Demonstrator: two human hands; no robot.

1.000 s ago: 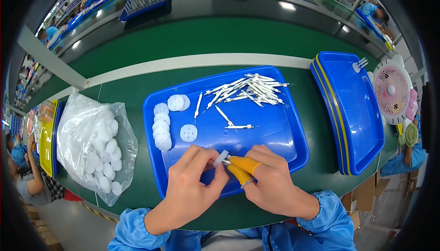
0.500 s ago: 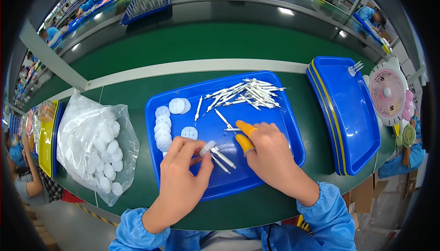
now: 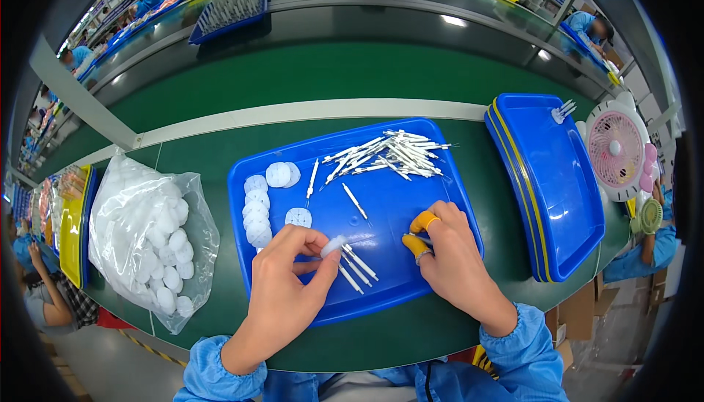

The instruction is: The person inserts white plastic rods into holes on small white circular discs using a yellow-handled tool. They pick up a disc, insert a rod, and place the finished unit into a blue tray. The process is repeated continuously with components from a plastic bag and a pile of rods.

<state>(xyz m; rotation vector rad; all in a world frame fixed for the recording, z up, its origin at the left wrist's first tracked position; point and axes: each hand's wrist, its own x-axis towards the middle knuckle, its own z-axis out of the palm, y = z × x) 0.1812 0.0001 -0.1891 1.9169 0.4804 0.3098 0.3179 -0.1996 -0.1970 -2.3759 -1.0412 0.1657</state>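
My left hand pinches a small white round disc over the front of a blue tray. Several thin white rods stick out of that disc toward the lower right. To its right, my right hand wears yellow finger covers on thumb and forefinger. Those fingers close on a thin white rod, mostly hidden by them. A heap of similar rods lies at the tray's back, with a loose rod nearer the middle. White perforated discs line the tray's left side, and a single disc lies beside my left hand.
A clear plastic bag of white discs stands left of the tray. Stacked blue and yellow trays are on the right, with a pink and white fan beyond. A pale rail crosses behind. Other people work farther off.
My right hand has drawn back to the right and down, carrying a rod off the tray's middle. My left hand still holds the disc, whose rods now show more fully.
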